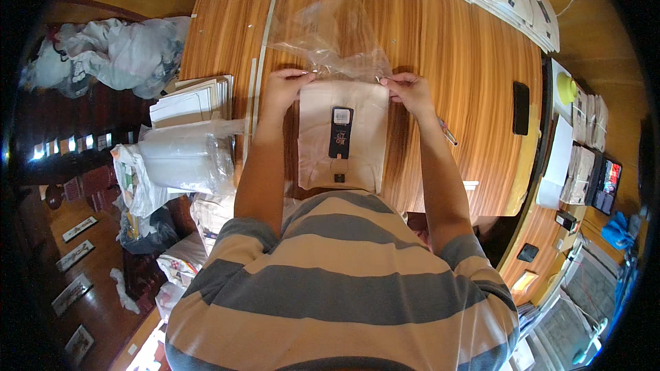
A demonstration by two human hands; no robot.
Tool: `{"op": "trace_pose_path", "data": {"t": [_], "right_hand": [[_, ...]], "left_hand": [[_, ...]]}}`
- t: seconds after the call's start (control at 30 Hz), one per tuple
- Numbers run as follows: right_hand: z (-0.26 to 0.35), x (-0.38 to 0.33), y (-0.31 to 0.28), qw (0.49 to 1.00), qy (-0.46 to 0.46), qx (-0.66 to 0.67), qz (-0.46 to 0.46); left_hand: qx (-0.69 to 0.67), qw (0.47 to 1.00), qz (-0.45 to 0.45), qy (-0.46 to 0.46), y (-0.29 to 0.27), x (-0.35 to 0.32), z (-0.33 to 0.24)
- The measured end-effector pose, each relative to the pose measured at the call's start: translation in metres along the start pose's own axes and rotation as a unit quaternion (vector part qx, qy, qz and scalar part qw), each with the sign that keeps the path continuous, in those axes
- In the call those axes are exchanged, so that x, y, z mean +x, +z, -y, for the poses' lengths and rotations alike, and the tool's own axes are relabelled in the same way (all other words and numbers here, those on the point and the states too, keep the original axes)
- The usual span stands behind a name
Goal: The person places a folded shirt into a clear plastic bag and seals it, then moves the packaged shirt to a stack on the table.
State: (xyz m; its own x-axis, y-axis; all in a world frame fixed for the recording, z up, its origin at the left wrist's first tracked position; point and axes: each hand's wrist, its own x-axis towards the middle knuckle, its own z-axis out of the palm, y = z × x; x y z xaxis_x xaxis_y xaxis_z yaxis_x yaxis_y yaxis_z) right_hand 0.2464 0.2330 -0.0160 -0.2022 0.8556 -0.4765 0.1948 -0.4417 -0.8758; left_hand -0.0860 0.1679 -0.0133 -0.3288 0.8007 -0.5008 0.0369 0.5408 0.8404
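The left hand (pixel 287 88) and right hand (pixel 409 89) were nearly closed, each pinching 1 side of a clear plastic bag (pixel 337 45), apparently to keep its edge taut. Just bodyward of both, a folded cream cloth (pixel 368 136) lay on the counter (pixel 474 96), dark label (pixel 340 139) up, probably squared to that edge.

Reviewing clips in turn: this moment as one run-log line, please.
left hand: pinching clear bag; right hand: pinching same bag; pale tagged item: on table
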Motion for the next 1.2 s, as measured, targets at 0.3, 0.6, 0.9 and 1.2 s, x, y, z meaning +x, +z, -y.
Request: {"op": "trace_pose_path", "data": {"t": [0.3, 0.6, 0.9, 1.2], "right_hand": [[-0.023, -0.029, 0.002, 0.995, -0.085, -0.046, 0.028], [-0.027, -0.058, 0.002, 0.987, -0.042, -0.135, 0.079], [-0.003, -0.155, 0.001, 0.874, -0.317, -0.369, -0.02], [-0.059, -0.147, 0.014, 0.85, -0.372, -0.371, -0.042]], "left_hand": [[-0.083, 0.997, 0.001, -0.003, -0.011, -0.055, 0.022], [0.006, 0.998, 0.065, -0.027, -0.026, -0.093, 0.058], [0.254, 0.948, -0.057, 0.183, -0.037, -0.178, 0.04], [0.333, 0.861, 0.013, 0.383, -0.036, -0.156, 0.072]]}}
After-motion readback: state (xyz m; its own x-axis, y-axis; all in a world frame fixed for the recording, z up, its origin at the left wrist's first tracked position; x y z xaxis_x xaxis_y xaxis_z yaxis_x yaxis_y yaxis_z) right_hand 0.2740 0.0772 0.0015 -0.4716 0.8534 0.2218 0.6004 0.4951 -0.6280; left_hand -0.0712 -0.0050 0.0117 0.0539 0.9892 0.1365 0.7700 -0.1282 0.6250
